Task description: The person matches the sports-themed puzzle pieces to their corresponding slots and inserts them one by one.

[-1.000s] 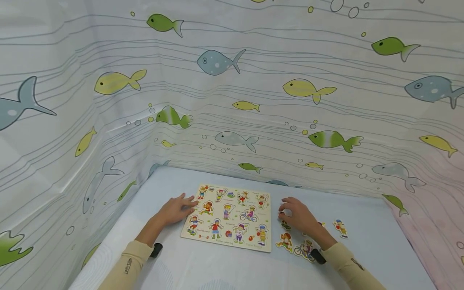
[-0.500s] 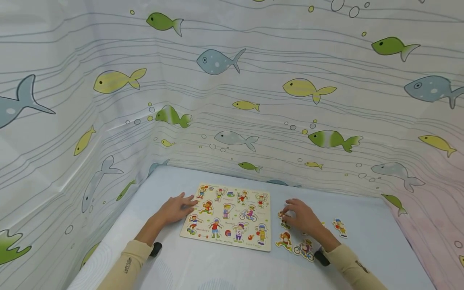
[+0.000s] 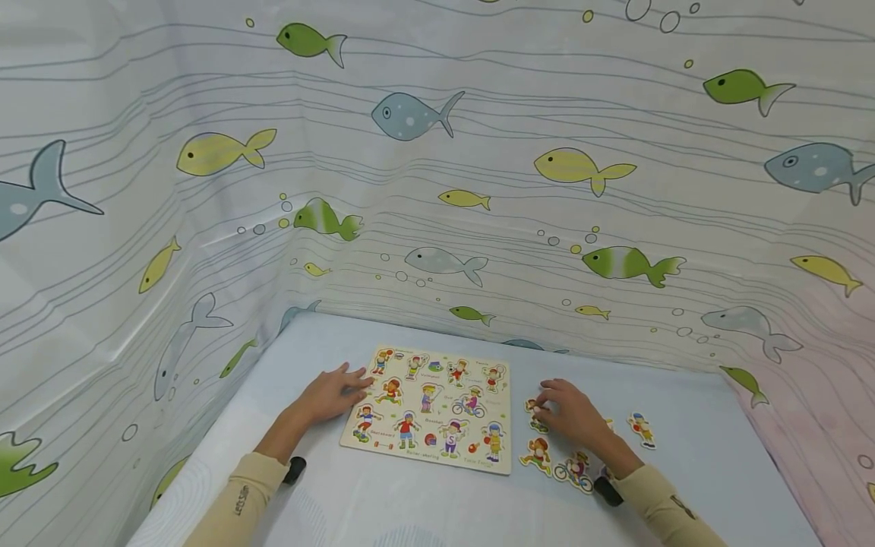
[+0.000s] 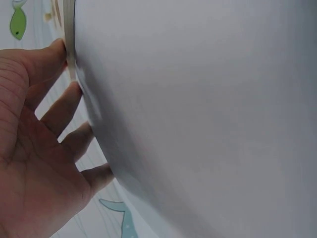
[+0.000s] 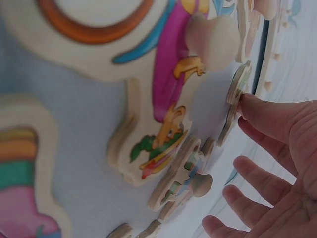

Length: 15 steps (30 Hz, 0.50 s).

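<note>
A wooden puzzle board [image 3: 403, 414] with raised pictures of children at sports lies on the table. My left hand [image 3: 333, 393] rests at its left edge with fingers spread; in the left wrist view the thumb and index finger of this hand [image 4: 42, 129] touch the board's edge. To the right of the board, my right hand [image 3: 567, 410] pinches a small puzzle piece [image 3: 533, 418] between thumb and index finger. The right wrist view shows this hand [image 5: 277, 153] with its other fingers spread, and the pinched piece [image 5: 237, 89] edge-on, low at the table. Its knob is hidden.
Near the right hand lie a runner piece [image 3: 537, 456], a cyclist piece [image 3: 574, 472] and a blue-capped child piece [image 3: 641, 431]. More pieces are partly hidden under the right forearm. Wooden knobs [image 5: 202, 185] stand up from pieces. A fish-patterned curtain [image 3: 437, 228] surrounds the table.
The right hand's thumb and index finger have come together at the small piece, and the hand has shifted slightly right. My left hand has stayed at the board's edge.
</note>
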### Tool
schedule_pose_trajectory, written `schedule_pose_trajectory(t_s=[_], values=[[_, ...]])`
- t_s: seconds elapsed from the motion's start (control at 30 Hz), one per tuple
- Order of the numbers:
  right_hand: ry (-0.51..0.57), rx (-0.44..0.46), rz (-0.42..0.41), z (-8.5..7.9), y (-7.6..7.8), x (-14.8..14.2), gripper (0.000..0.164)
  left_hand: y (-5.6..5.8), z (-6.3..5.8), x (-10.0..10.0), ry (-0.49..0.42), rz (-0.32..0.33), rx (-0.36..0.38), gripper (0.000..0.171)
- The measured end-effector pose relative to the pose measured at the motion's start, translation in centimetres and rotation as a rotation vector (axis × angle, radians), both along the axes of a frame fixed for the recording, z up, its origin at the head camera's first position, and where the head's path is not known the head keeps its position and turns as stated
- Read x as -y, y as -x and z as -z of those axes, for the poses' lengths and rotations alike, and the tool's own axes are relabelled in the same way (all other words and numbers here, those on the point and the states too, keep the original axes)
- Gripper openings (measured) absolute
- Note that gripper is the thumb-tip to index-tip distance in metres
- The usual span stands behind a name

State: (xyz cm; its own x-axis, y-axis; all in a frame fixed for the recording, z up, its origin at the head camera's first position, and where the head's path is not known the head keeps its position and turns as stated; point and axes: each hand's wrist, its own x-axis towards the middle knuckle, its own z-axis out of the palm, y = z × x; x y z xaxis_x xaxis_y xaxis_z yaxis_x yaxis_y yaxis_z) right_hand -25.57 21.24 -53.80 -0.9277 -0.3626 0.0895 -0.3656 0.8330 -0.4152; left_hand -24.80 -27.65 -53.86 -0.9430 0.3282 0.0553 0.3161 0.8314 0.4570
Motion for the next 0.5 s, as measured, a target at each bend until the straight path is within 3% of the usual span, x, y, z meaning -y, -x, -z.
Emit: schedule_pose_trajectory(t_s=[0.5], values=[[0.012, -0.025, 0.002, 0.14, -0.02, -0.13, 0.007, 0.15, 0.22, 0.15, -0.001, 0.001, 0.0, 0.035]])
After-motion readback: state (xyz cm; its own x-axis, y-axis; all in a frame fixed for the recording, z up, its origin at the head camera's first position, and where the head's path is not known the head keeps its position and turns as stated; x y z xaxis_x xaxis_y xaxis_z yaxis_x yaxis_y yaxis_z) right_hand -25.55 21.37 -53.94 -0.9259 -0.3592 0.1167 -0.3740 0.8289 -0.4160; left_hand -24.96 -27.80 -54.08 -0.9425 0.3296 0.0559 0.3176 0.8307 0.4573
